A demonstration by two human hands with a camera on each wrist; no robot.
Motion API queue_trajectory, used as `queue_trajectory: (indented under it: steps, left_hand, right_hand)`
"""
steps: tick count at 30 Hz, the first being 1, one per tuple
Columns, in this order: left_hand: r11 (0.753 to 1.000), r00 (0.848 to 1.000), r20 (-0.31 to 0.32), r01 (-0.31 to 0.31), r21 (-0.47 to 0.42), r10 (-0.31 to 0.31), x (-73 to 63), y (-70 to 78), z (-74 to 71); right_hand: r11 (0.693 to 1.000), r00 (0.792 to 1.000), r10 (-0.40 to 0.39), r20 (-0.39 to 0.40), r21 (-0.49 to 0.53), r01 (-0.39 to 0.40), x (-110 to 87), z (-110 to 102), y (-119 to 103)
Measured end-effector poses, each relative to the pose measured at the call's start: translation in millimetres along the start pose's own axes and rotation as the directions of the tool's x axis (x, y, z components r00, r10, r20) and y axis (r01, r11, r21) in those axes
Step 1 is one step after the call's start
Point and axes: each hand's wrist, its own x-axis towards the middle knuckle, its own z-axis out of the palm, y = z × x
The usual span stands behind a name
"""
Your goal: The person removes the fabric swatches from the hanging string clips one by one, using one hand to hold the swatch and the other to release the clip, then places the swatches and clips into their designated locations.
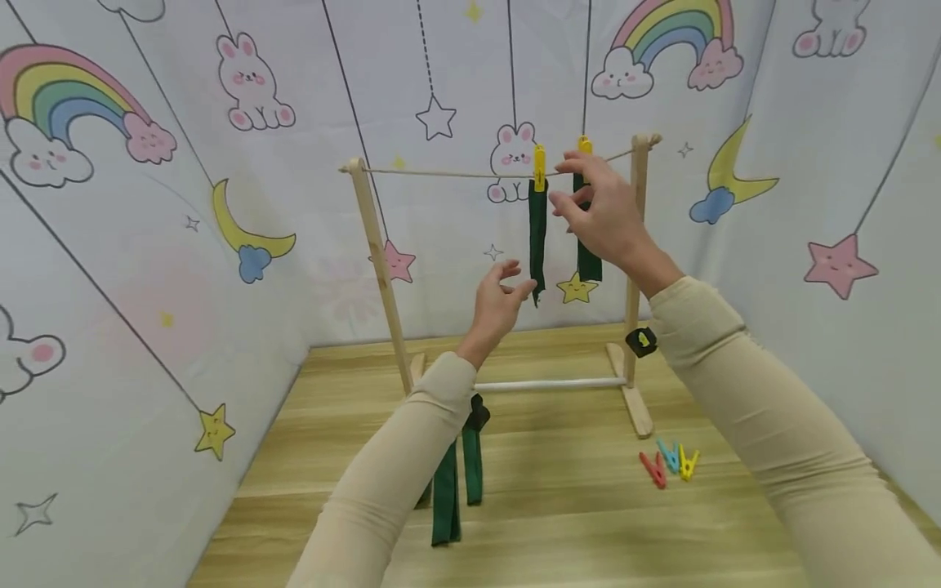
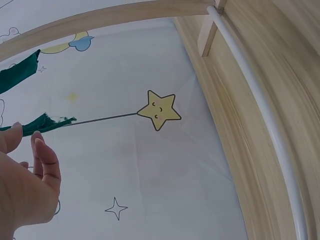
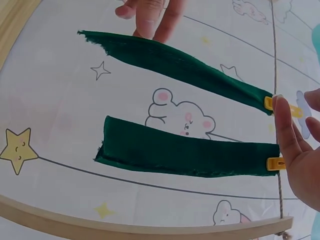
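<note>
Nearest: two cream fabric sleeves (image 1: 397, 465), creased. Hanging green cloth, 2 narrow pieces, lower ends frayed: left strip (image 1: 538, 237) between the hands, right strip (image 1: 589, 263) partly behind the right hand (image 1: 606, 216). Left hand (image 1: 496, 306): fingers loosely parted at left strip's lower end; contact cannot be told. Right hand: fingers spread, just beside left strip's yellow clip (image 1: 540, 167). Clips on twisted rope (image 1: 441, 173): 2. Wooden posts (image 1: 384, 278): 2. On wood-grained surface (image 1: 559, 506): 3 loose plastic pegs (image 1: 688, 463); at least 2 folded green strips (image 1: 445, 502).
</note>
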Motion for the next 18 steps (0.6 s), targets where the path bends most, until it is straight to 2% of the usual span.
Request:
queue_trajectory:
  steps: [6,10,14,18]
  left_hand:
    - [0.994,1.0,0.019,0.013,-0.112,-0.011,4.4,5.2,5.1]
    - [0.99,0.999,0.051,0.007,-0.142,0.0,8.3,13.0,5.9]
    - [0.985,0.996,0.084,0.027,-0.171,-0.013,12.0,19.2,7.1]
    - [0.98,0.996,0.091,0.037,-0.198,-0.019,15.5,26.0,8.2]
  right_hand:
    - [0.999,0.999,0.026,0.047,0.045,-0.028,7.8,6,1]
    - [0.997,0.997,0.05,0.062,0.063,-0.054,15.7,10,-3]
    - [0.994,0.995,0.068,0.069,0.082,-0.074,22.1,12,-8]
    - [0.991,0.993,0.096,0.066,0.084,-0.101,27.4,14,-10]
